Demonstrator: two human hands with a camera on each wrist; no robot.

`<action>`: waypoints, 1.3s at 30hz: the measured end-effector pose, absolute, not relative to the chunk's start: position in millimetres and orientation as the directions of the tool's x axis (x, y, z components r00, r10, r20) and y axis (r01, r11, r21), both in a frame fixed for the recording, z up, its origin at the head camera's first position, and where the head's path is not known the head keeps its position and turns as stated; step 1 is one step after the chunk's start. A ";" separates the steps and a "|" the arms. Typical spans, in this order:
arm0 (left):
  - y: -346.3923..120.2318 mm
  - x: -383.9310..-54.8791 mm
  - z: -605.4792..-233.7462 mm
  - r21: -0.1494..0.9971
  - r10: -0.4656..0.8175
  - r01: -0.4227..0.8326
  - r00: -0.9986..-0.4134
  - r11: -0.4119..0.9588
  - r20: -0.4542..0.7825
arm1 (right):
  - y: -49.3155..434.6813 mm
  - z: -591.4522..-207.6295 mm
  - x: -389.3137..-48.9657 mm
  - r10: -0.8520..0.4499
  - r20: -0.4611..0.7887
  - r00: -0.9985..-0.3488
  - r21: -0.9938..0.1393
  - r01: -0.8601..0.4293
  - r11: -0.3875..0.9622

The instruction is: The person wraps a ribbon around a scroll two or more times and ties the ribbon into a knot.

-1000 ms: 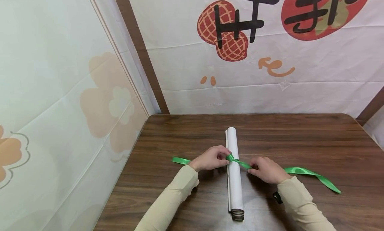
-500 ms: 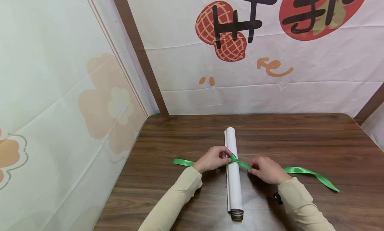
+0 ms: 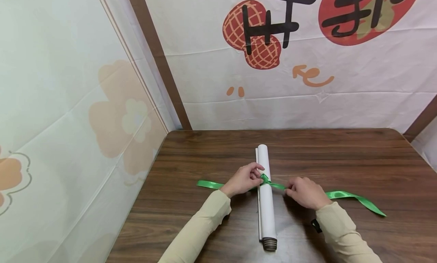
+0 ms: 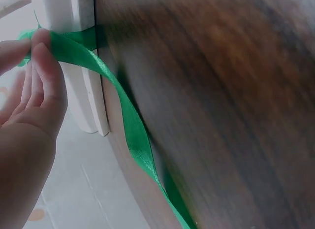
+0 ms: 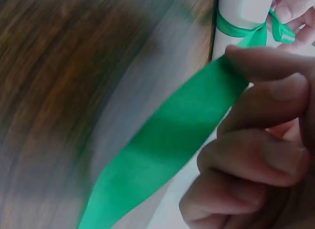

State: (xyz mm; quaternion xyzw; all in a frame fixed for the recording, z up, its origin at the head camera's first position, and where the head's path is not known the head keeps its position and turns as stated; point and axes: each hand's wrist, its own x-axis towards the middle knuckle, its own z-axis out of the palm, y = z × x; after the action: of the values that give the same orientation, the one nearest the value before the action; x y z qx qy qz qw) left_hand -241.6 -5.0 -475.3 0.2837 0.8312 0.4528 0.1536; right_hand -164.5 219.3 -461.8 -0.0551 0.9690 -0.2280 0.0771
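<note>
A long white paper roll (image 3: pixel 268 213) with a brown-striped near end lies lengthwise on the table. Green satin ribbon (image 3: pixel 356 198) circles its middle, crossing into a small loop on top. At that loop, my left hand (image 3: pixel 242 179) pinches the ribbon between thumb and fingertips, index finger raised. In the left wrist view, a twisted ribbon tail (image 4: pixel 130 120) runs from the fingers down over the tabletop. My right hand (image 3: pixel 306 193) pinches the other length just right of the roll. The right wrist view has that ribbon (image 5: pixel 162 135) passing under my fingers (image 5: pixel 246 155).
The dark wood-grain table (image 3: pixel 205 153) has a rounded back edge against a printed white cloth (image 3: pixel 205 73). A second cloth wall (image 3: pixel 61 103) stands along the left. A thin flat white strip (image 3: pixel 260 221) runs along the roll's left side.
My left fingers have shifted at the knot, the index finger lifting, and a small loop stands up there. My right hand has moved slightly up and right, drawing its ribbon length straighter.
</note>
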 end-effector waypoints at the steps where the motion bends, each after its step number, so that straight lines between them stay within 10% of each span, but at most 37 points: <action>1: -5.2 -241.7 -475.3 0.836 0.610 0.336 -0.792 0.435 0.001 | 219.2 -460.7 -164.3 -0.133 -0.120 -0.984 -0.444 -0.067 0.894; 20: -7.3 -238.5 -471.1 0.795 0.589 0.372 -0.808 0.480 0.022 | 213.5 -463.7 -173.3 -0.069 0.052 -0.996 -0.477 -0.085 0.875; 39: -5.0 -238.9 -474.1 0.786 0.605 0.446 -0.787 0.428 0.117 | 187.1 -468.1 -184.1 -0.268 0.090 -0.959 -0.762 -0.240 0.602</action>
State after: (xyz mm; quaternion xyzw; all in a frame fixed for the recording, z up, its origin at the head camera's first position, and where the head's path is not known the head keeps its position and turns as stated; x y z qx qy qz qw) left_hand -238.9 -5.0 -474.1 0.3128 0.8400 0.4337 0.0918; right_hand -184.1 187.1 -468.1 -0.1419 0.8949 -0.4229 0.0169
